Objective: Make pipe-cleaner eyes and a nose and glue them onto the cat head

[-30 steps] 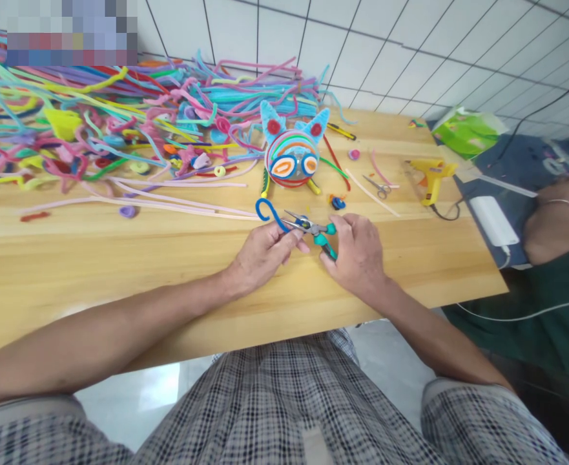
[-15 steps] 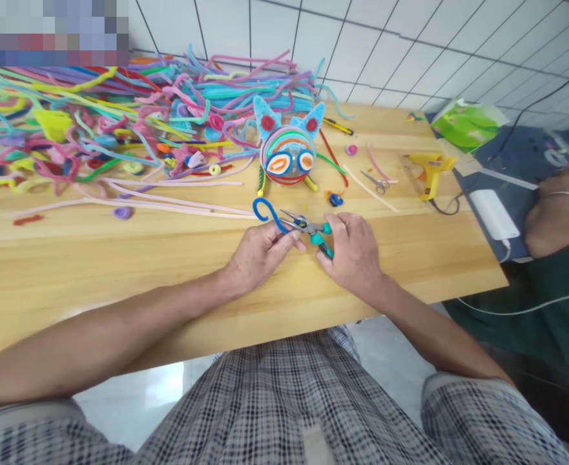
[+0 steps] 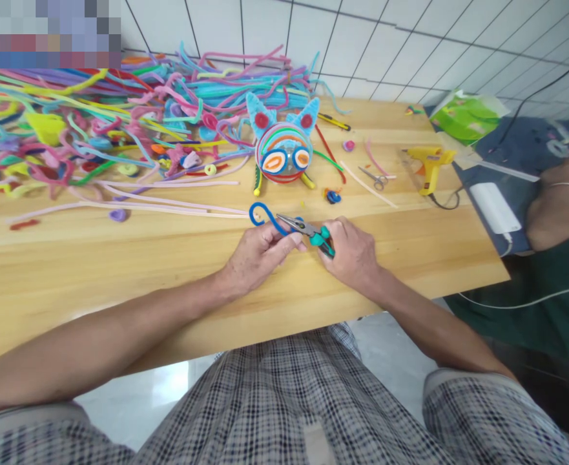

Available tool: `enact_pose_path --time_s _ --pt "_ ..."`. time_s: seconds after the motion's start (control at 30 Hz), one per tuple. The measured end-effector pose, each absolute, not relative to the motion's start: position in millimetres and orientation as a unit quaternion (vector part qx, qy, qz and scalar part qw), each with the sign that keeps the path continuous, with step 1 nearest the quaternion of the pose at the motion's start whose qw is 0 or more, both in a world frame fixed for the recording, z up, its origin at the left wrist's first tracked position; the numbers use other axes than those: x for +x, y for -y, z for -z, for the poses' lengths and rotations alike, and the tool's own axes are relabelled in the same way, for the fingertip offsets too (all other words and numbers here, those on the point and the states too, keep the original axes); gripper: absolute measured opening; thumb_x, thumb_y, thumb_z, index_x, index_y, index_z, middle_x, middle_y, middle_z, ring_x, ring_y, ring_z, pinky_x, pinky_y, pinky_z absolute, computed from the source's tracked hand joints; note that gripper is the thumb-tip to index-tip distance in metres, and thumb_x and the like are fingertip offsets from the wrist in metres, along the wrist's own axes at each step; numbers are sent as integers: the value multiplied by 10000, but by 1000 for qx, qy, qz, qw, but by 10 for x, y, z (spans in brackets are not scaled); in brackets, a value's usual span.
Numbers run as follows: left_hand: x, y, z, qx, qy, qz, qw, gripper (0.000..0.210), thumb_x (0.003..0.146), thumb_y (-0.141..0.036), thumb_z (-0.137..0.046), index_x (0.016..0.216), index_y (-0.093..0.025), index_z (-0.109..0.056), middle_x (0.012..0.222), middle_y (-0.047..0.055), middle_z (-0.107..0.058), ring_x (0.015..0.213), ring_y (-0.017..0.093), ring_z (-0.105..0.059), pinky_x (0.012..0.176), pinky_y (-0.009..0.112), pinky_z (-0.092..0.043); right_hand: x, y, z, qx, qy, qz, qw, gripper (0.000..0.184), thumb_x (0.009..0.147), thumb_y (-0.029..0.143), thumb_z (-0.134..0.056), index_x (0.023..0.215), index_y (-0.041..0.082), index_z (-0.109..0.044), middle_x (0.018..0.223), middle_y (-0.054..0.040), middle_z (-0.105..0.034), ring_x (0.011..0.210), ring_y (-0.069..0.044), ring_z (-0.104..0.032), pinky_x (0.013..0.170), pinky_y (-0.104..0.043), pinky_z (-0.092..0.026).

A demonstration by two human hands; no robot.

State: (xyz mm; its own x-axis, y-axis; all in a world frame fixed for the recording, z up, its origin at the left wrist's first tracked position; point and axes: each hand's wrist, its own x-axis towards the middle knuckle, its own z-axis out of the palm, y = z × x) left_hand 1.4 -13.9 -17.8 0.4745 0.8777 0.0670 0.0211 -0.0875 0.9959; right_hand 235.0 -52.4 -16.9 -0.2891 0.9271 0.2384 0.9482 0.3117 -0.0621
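A blue pipe cleaner (image 3: 267, 211), curled into a hook at its free end, is pinched between the thumb and fingers of my left hand (image 3: 259, 255). My right hand (image 3: 353, 252) is wrapped round the green handles of needle-nose pliers (image 3: 305, 227). The jaws point left, close together, across the pipe cleaner just above my left thumb; whether they grip it I cannot tell. Just beyond my hands stands a pipe-cleaner animal figure (image 3: 285, 145) with light-blue ears and blue-and-orange eyes. A small blue-and-orange coil (image 3: 332, 196) lies right of it.
A heap of coloured pipe cleaners (image 3: 134, 123) covers the back left of the table (image 3: 119, 258). Small scissors (image 3: 376, 179), a yellow glue gun (image 3: 430, 166) and a yellow cutter knife (image 3: 335, 123) lie to the right. Another person's arm (image 3: 558, 206) is at the far right.
The pliers' handles have been squeezed together and their jaws have closed. My left hand keeps its hold on the blue pipe cleaner. The view has shifted slightly.
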Motion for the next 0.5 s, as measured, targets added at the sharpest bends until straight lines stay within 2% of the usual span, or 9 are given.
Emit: enact_pose_path --time_s 0.1,0.2,0.33,0.43,0.5 --pt "22 111 182 627 -350 -378 584 330 1015 -486 -735 898 -184 -803 772 26 -707 585 116 -518 549 239 -435 2373 515 165 -571 810 11 132 252 937 246 -603 1182 212 -654 1069 -116 -765 996 -298 -731 789 -357 -528" --pt "21 74 200 630 -348 -383 580 399 1021 -547 -730 860 -187 -784 735 16 -684 568 109 -497 559 240 -440 2399 484 146 -556 812 -68 167 222 889 221 -621 1110 236 -633 1015 -80 -757 926 -262 -718 785 -335 -514" --pt "11 19 224 632 -334 -383 585 429 1020 -583 -736 867 -186 -779 713 4 -650 575 107 -504 556 237 -428 2392 434 79 -524 790 -221 228 188 802 174 -613 970 250 -581 830 8 -648 731 -182 -595 730 -304 -464" --pt "23 -29 227 609 -327 -381 614 461 992 -619 -760 874 -175 -736 776 15 -709 563 92 -506 542 229 -431 2385 410 -13 -517 737 -354 254 118 829 208 -605 940 244 -586 761 43 -559 678 -152 -523 680 -290 -429" --pt "35 -58 232 585 -332 -382 634 497 949 -658 -794 879 -176 -692 785 17 -737 535 82 -492 521 223 -425 2436 410 -99 -520 686 -428 275 135 858 257 -638 991 238 -630 799 36 -583 703 -151 -542 684 -288 -442"
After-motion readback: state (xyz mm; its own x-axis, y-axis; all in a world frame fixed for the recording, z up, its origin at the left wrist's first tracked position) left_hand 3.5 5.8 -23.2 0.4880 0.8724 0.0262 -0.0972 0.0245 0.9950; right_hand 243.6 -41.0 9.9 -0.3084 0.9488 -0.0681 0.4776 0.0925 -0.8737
